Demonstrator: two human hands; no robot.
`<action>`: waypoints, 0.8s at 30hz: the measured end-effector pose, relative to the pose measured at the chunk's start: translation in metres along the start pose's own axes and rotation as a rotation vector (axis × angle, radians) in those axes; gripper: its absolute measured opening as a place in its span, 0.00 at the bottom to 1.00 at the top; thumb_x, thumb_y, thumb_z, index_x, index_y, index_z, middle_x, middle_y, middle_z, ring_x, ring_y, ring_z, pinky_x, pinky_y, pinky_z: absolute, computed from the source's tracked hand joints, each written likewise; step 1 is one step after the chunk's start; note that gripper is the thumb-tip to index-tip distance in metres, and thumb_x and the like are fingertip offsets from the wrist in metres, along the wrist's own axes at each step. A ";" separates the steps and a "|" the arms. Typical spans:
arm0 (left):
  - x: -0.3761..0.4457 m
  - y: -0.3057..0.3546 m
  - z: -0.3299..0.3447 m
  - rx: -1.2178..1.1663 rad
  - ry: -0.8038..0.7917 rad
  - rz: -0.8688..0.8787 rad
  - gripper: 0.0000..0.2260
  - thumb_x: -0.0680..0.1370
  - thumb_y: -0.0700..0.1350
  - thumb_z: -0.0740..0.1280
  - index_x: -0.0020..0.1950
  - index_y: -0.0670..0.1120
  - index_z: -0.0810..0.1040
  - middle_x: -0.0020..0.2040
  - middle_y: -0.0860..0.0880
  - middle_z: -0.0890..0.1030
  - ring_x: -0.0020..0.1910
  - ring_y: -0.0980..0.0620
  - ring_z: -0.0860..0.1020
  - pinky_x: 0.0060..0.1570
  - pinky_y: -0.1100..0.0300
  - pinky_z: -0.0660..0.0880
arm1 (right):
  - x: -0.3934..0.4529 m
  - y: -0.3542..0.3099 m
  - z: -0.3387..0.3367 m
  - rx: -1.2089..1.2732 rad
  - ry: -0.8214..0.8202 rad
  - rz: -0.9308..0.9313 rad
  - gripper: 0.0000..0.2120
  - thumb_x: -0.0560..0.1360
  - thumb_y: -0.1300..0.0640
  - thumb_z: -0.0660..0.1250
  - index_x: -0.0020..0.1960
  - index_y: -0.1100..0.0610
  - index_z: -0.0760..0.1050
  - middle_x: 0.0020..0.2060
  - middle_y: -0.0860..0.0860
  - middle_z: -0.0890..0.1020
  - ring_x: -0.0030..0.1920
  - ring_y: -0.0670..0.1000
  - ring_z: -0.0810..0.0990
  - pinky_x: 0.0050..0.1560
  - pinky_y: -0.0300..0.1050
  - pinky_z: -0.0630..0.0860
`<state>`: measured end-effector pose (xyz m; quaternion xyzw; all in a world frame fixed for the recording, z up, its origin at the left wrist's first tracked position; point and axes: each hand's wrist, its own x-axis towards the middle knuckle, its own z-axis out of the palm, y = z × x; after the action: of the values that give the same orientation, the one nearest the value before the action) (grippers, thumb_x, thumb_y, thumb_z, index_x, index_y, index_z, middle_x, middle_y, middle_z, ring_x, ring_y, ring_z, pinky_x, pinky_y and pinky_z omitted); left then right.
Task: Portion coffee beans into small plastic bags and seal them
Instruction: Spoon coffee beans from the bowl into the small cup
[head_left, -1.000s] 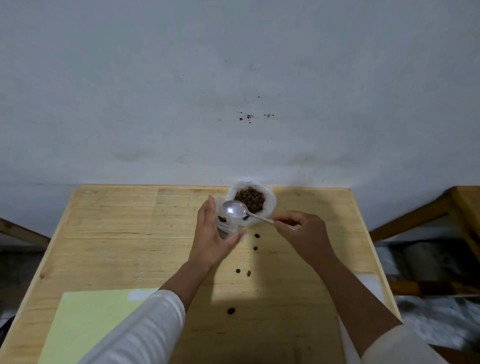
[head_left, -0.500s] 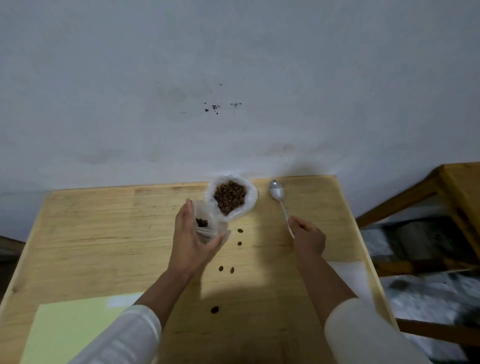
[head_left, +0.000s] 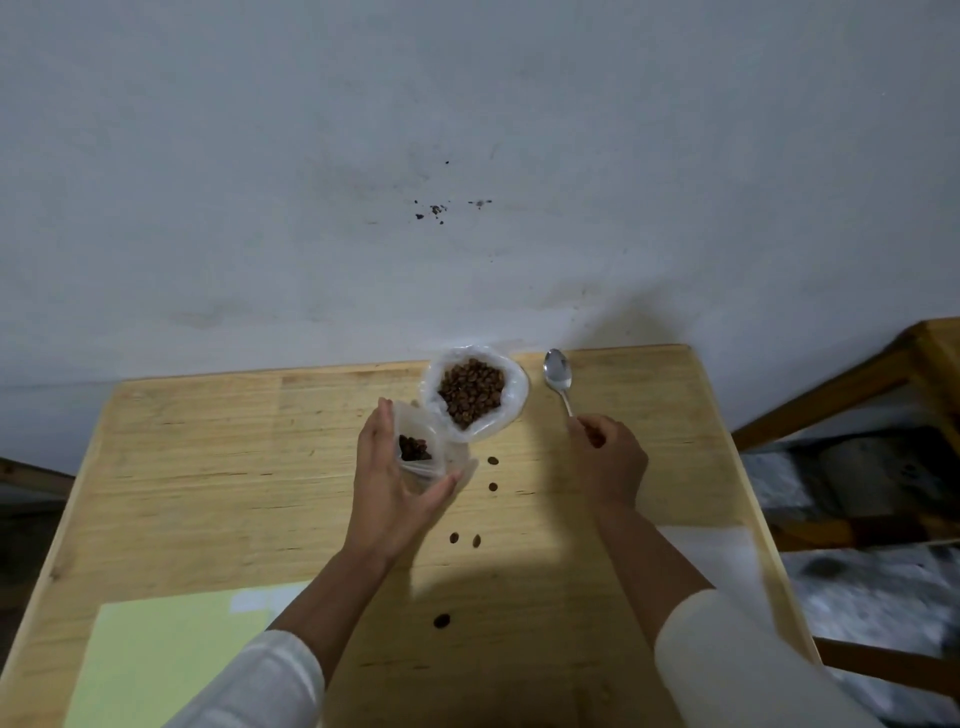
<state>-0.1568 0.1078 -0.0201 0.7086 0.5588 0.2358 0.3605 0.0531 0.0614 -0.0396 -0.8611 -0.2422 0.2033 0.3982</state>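
My left hand (head_left: 384, 493) grips a small clear plastic bag (head_left: 422, 451), held upright with its mouth open and a few coffee beans at the bottom. Right behind it stands a larger white plastic bag (head_left: 515, 397), rolled open and full of coffee beans (head_left: 471, 391). A metal spoon (head_left: 558, 375) lies on the table to the right of that bag, bowl towards the wall. My right hand (head_left: 608, 462) has its curled fingers pinching the end of the spoon's handle.
Several loose beans (head_left: 492, 486) lie scattered on the wooden table (head_left: 208, 467) between my hands and nearer me. A pale green sheet (head_left: 156, 665) lies at the front left, a white sheet (head_left: 717, 556) by the right edge. Wooden furniture (head_left: 883, 374) stands to the right.
My right hand carried the spoon from over the small bag to the right and laid it on the table beside the big bag. My left hand keeps holding the small bag.
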 end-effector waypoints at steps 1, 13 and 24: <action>-0.001 0.000 -0.001 -0.014 0.004 0.012 0.50 0.66 0.53 0.76 0.77 0.47 0.47 0.74 0.46 0.56 0.72 0.52 0.58 0.68 0.61 0.59 | -0.006 -0.012 0.001 0.035 -0.049 -0.039 0.08 0.74 0.54 0.68 0.50 0.57 0.81 0.40 0.48 0.80 0.40 0.45 0.77 0.37 0.27 0.66; -0.012 0.020 -0.032 -0.109 0.094 0.125 0.54 0.61 0.54 0.78 0.77 0.50 0.47 0.74 0.49 0.58 0.68 0.64 0.54 0.61 0.81 0.50 | -0.058 -0.117 0.005 0.028 -0.583 -0.470 0.08 0.73 0.57 0.68 0.43 0.61 0.83 0.36 0.55 0.84 0.32 0.43 0.77 0.37 0.35 0.73; -0.013 0.042 -0.082 -0.448 0.474 0.123 0.14 0.76 0.42 0.68 0.59 0.56 0.76 0.50 0.58 0.79 0.50 0.68 0.76 0.53 0.72 0.71 | -0.074 -0.147 -0.029 0.365 -0.684 -0.388 0.10 0.75 0.56 0.67 0.56 0.55 0.79 0.43 0.49 0.85 0.43 0.53 0.83 0.46 0.46 0.80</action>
<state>-0.1943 0.1103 0.0648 0.5695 0.5176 0.5325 0.3524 -0.0282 0.0845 0.1049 -0.5984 -0.4775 0.4377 0.4715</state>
